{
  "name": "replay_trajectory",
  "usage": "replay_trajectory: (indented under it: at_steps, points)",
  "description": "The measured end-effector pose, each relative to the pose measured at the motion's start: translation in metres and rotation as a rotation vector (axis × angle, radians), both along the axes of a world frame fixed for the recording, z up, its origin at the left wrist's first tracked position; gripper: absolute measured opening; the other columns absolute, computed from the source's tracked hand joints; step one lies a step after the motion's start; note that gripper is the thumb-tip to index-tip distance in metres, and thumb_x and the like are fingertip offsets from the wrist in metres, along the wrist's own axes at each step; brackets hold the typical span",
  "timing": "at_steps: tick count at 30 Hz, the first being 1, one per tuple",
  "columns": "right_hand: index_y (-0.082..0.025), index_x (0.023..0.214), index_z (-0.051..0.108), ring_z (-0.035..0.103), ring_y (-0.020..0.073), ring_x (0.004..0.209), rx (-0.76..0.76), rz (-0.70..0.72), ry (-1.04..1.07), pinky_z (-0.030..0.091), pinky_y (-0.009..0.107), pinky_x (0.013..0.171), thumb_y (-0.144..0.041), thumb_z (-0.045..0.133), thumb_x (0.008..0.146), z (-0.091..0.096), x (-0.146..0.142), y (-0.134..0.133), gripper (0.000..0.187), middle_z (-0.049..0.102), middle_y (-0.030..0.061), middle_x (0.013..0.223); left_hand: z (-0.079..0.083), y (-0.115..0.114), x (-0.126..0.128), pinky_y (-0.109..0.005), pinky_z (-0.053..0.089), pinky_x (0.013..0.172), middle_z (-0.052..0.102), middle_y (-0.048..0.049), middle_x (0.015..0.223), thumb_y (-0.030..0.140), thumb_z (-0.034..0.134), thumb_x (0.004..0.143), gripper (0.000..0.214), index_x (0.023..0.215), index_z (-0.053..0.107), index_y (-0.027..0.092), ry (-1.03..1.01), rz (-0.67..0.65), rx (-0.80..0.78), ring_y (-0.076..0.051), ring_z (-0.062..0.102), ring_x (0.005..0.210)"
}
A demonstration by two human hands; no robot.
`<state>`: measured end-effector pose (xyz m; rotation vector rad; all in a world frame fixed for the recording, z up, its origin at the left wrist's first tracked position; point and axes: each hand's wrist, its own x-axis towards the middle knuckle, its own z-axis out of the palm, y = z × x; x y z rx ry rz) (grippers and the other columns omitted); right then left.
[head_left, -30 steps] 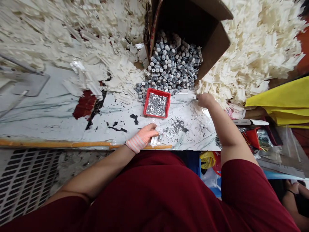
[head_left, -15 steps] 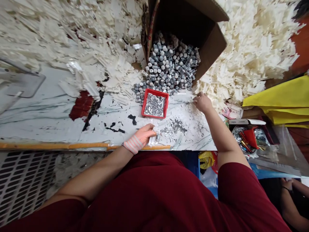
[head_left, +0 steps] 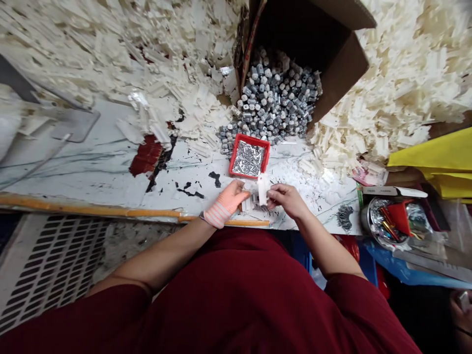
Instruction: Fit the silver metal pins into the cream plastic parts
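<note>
My left hand [head_left: 225,202], in an orange and grey striped glove, is closed on a white plastic housing [head_left: 248,203] near the table's front edge. A small silver motor seems to sit in that housing, partly hidden. My right hand [head_left: 286,199] pinches a flat white plastic piece [head_left: 263,190] by its right side, upright beside the housing; whether the two touch I cannot tell. Just beyond my hands is a red tray [head_left: 231,167] of small shiny metal pins [head_left: 248,158]. More loose pins lie beneath the plastic pieces, mostly covered.
A cardboard box [head_left: 341,73] on its side spills small silver motors [head_left: 276,103]. White plastic pieces are heaped at the left [head_left: 177,44] and right [head_left: 405,64]. At the right stand a metal bowl [head_left: 368,223] and yellow sheets [head_left: 435,152]. Another person's hand [head_left: 459,305] shows at lower right.
My right hand has come back from the right-hand heap with a white plastic piece, up to my left hand. The left hand keeps its hold. The view has shifted somewhat.
</note>
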<state>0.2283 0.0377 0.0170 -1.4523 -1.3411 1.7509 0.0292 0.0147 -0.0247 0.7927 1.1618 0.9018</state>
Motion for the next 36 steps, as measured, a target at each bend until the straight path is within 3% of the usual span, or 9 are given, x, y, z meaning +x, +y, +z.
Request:
replay_trajectory:
  at_steps: [3, 8, 15, 18, 21, 24, 28, 33, 36]
  points:
    - [-0.018, 0.075, 0.058, 0.061, 0.0126, 0.048, -0.104, -0.027, 0.097, 0.053, 0.026, 0.051, -0.053, 0.077, 0.061, -0.008, -0.013, -0.016, 0.042, 0.065, -0.0012, 0.056, 0.003, 0.0, -0.001, -0.021, 0.039, 0.047, 0.052, 0.005, 0.063, 0.031, 0.064, 0.074, 0.028, 0.094, 0.051, 0.018, 0.133, -0.025, 0.031, -0.011, 0.052, 0.051]
    - [-0.018, 0.071, 0.053, 0.062, 0.0118, 0.045, -0.136, -0.02, 0.094, 0.051, 0.022, 0.045, -0.051, 0.08, 0.057, -0.017, -0.019, -0.017, 0.044, 0.064, -0.0036, 0.053, 0.015, -0.003, -0.001, -0.024, 0.044, 0.05, 0.056, 0.0046, 0.063, 0.025, 0.061, 0.074, 0.024, 0.093, 0.048, 0.019, 0.12, -0.042, 0.009, -0.012, 0.055, 0.05]
    - [-0.021, 0.073, 0.048, 0.061, 0.0122, 0.045, -0.151, -0.052, 0.098, 0.052, 0.025, 0.047, -0.056, 0.076, 0.06, -0.027, -0.027, -0.025, 0.047, 0.064, -0.0043, 0.055, 0.017, -0.01, -0.005, -0.024, 0.043, 0.054, 0.056, 0.0042, 0.062, 0.031, 0.058, 0.077, 0.028, 0.098, 0.046, 0.017, -0.073, -0.086, 0.061, -0.012, 0.054, 0.056]
    - [-0.022, 0.073, 0.046, 0.059, 0.0117, 0.047, -0.102, -0.015, 0.074, 0.05, 0.026, 0.05, -0.059, 0.074, 0.062, -0.025, -0.028, -0.025, 0.047, 0.063, -0.0048, 0.055, 0.017, -0.009, -0.003, -0.025, 0.043, 0.055, 0.057, 0.004, 0.066, 0.033, 0.068, 0.07, 0.041, 0.099, 0.044, 0.017, -0.041, -0.086, 0.045, -0.011, 0.053, 0.055]
    - [-0.022, 0.072, 0.045, 0.056, 0.0117, 0.05, -0.054, 0.121, 0.033, 0.047, 0.026, 0.052, -0.065, 0.066, 0.067, -0.018, -0.022, -0.015, 0.048, 0.06, -0.0045, 0.057, 0.02, -0.008, -0.001, -0.027, 0.045, 0.063, 0.061, 0.0003, 0.079, 0.027, 0.073, 0.063, 0.048, 0.101, 0.047, 0.016, 0.034, -0.073, 0.046, -0.014, 0.059, 0.069]
    - [-0.021, 0.071, 0.044, 0.048, 0.0108, 0.054, 0.113, 0.223, -0.071, 0.041, 0.025, 0.055, -0.071, 0.052, 0.076, -0.009, -0.016, 0.0, 0.05, 0.052, -0.0052, 0.058, 0.024, -0.009, -0.001, -0.029, 0.046, 0.072, 0.062, -0.0021, 0.09, 0.025, 0.067, 0.068, 0.038, 0.101, 0.051, 0.017, 0.066, -0.099, 0.124, -0.017, 0.059, 0.083]
    - [-0.019, 0.071, 0.048, 0.046, 0.0121, 0.065, 0.26, 0.354, -0.135, 0.038, 0.026, 0.064, -0.07, 0.048, 0.079, -0.001, -0.025, 0.004, 0.051, 0.048, -0.0034, 0.066, 0.033, -0.014, -0.002, -0.029, 0.045, 0.074, 0.061, -0.0007, 0.086, 0.028, 0.064, 0.072, 0.032, 0.101, 0.055, 0.017, 0.161, -0.127, 0.189, -0.018, 0.057, 0.082]
    - [-0.02, 0.065, 0.041, 0.039, 0.0113, 0.06, 0.246, 0.211, -0.074, 0.033, 0.025, 0.058, -0.069, 0.044, 0.082, -0.004, -0.04, -0.007, 0.051, 0.038, -0.004, 0.061, 0.036, -0.018, -0.004, -0.029, 0.045, 0.075, 0.062, -0.001, 0.083, 0.029, 0.064, 0.074, 0.028, 0.099, 0.058, 0.017, 0.32, -0.129, 0.276, -0.018, 0.057, 0.08]
    - [-0.02, 0.07, 0.043, 0.04, 0.0114, 0.061, 0.308, 0.276, -0.108, 0.033, 0.025, 0.059, -0.067, 0.045, 0.082, -0.003, -0.037, -0.004, 0.048, 0.041, -0.0042, 0.063, 0.034, -0.016, -0.003, -0.029, 0.046, 0.079, 0.064, -0.0036, 0.094, 0.032, 0.062, 0.076, 0.033, 0.104, 0.055, 0.017, 0.276, -0.078, 0.274, -0.019, 0.059, 0.088]
